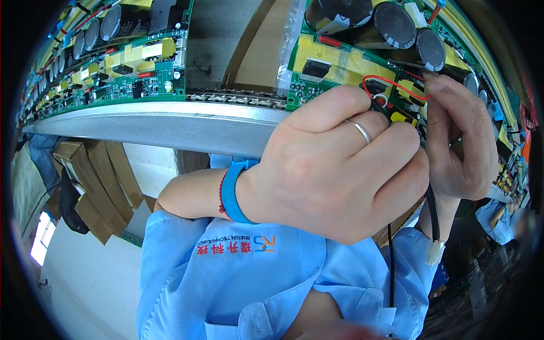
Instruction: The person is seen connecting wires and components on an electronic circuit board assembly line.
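Red wire (392,82), one length, thin, bowed into a loop above the green circuit board (298,81), running from the left hand to the fingertips of the right. Left hand (334,170): fingers curled into a fist around a black cable (432,212), back of the hand uppermost; silver ring (359,132) on one finger, blue wristband (229,195) at the wrist. Right hand (463,136): thumb and forefinger pinched narrow on the far end of the red wire, just beside the board's black capacitors (393,25). White curl of wire (381,95), small, near the left forefinger. Black cable emerging below the fist, tipped with a whitish connector (435,253). Yellow tape (354,65), across part of the board. Metal rail (158,122), along the boards' near edge; second green board (152,90), farther left, similarly populated. Cardboard boxes (116,170), brown, lower left.
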The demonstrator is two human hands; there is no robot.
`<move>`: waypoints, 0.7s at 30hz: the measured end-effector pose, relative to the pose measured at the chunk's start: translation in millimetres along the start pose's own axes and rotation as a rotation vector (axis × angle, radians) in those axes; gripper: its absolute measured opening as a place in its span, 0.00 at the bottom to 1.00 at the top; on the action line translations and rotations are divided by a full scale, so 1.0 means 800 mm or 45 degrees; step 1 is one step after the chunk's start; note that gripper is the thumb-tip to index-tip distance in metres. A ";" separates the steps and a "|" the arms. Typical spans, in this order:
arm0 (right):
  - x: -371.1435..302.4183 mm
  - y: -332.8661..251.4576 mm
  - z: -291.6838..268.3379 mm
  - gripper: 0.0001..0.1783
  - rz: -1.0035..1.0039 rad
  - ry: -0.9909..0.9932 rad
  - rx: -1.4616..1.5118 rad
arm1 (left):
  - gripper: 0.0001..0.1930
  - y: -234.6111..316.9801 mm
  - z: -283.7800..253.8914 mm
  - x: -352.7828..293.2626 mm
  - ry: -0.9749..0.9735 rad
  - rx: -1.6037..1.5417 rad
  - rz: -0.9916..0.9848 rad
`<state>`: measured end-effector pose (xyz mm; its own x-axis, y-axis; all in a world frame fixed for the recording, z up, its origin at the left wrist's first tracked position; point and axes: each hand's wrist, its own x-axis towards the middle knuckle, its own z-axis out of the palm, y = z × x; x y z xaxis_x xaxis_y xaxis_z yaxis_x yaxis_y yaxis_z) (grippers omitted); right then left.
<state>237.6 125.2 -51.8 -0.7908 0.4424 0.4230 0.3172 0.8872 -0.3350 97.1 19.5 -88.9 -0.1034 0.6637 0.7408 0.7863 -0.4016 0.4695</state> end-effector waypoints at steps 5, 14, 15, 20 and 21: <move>-0.001 0.002 0.000 0.09 -0.003 -0.010 0.035 | 0.13 0.004 -0.016 0.004 -0.265 -0.041 -0.068; -0.001 -0.004 0.000 0.09 0.101 -0.045 0.028 | 0.12 0.002 0.010 -0.001 0.129 -0.073 -0.024; 0.002 -0.005 -0.002 0.10 0.095 -0.071 0.025 | 0.11 0.002 0.009 0.001 0.121 -0.045 -0.046; -0.020 0.007 -0.034 0.11 0.173 0.014 0.089 | 0.18 0.005 -0.015 0.013 -0.263 0.012 -0.160; -0.028 0.019 -0.059 0.14 0.064 -0.080 -0.009 | 0.18 0.007 -0.015 0.016 -0.257 0.021 -0.156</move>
<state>284.7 135.1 -26.7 -0.8049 0.4778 0.3519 0.3612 0.8650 -0.3484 93.0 18.2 -71.1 -0.0760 0.8200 0.5673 0.7852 -0.3015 0.5409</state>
